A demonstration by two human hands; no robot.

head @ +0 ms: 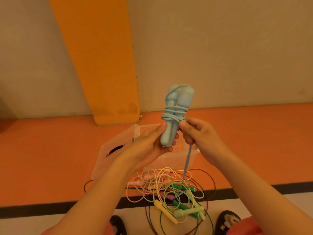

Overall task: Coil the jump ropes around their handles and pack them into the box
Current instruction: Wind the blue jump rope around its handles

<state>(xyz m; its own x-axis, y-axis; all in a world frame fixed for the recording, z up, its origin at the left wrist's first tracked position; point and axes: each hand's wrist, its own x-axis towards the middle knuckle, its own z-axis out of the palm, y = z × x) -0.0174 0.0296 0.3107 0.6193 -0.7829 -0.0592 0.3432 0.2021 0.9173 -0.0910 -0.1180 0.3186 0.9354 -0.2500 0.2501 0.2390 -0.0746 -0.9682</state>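
The fingers (183,128) of the right hand (201,139) pinch the blue rope (187,160) just under the wound turns. The fingers of the left hand (149,146) are curled round the lower ends of the two blue handles (179,102), with the thumb on the front. The handles stand side by side, almost upright, in the air above the clear box (103,158), and several turns of rope go round their middle. The free part of the rope hangs from the right hand down into the pile of other jump ropes (174,192) on the floor (50,158). To wind well, I think the right hand should hold the rope a little tight and lay each new turn beside the last one, while the left hand presses both handles together so they do not spread. The hanging part may catch in the pile, so it needs a gentle pull. Both forearms come up from below and meet in the middle of the view, the wrists bent slightly inward
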